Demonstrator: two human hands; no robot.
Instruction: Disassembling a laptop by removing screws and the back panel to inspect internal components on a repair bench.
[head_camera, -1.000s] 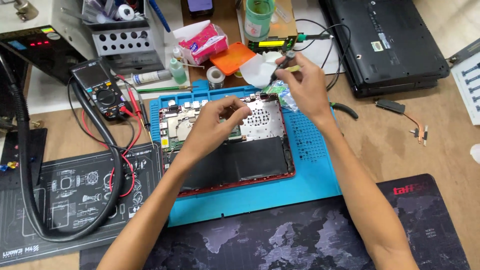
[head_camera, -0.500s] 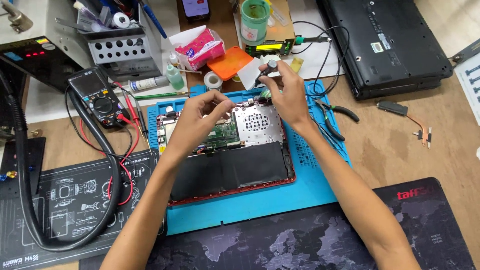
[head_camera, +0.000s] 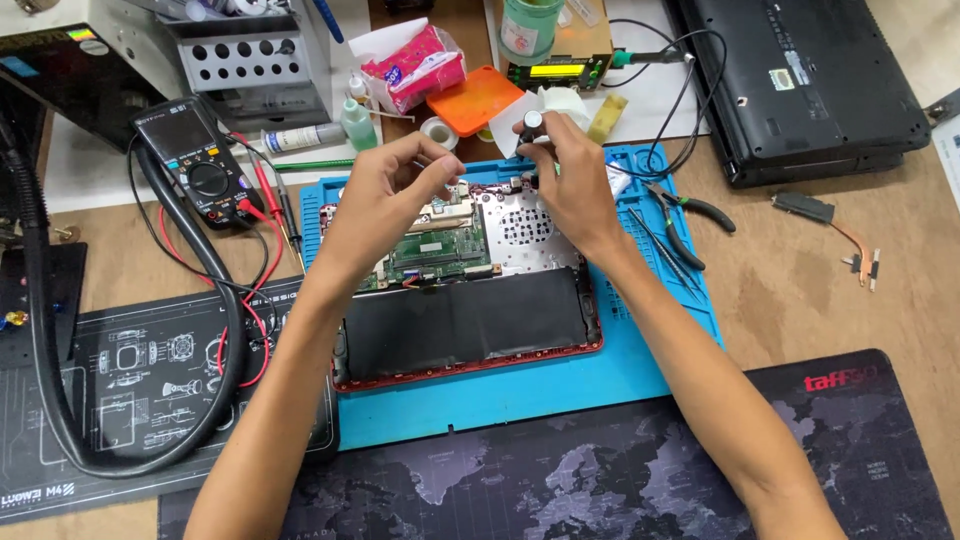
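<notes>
An opened laptop with a red shell (head_camera: 470, 360) lies on a blue work mat (head_camera: 520, 395), showing its green board (head_camera: 440, 250), metal plate and black battery (head_camera: 465, 320). My right hand (head_camera: 570, 180) is at the laptop's far edge, shut on a small screwdriver held upright; its dark round cap (head_camera: 533, 120) sticks up between my fingers. My left hand (head_camera: 385, 195) hovers over the far left of the board. Its fingertips are curled together near the top edge, with nothing visible between them.
A multimeter (head_camera: 190, 160) with red and black leads and a thick black hose (head_camera: 40, 300) lie left. Pliers (head_camera: 690, 215) rest on the mat's right side. A closed black laptop (head_camera: 800, 80), an orange lid (head_camera: 475, 100), a pink tissue pack (head_camera: 415, 65) and a copper heat pipe (head_camera: 830, 215) lie around.
My right hand came from the things behind the laptop's right corner to its far edge, carrying the screwdriver. My left hand shifted from mid-board up towards the far edge.
</notes>
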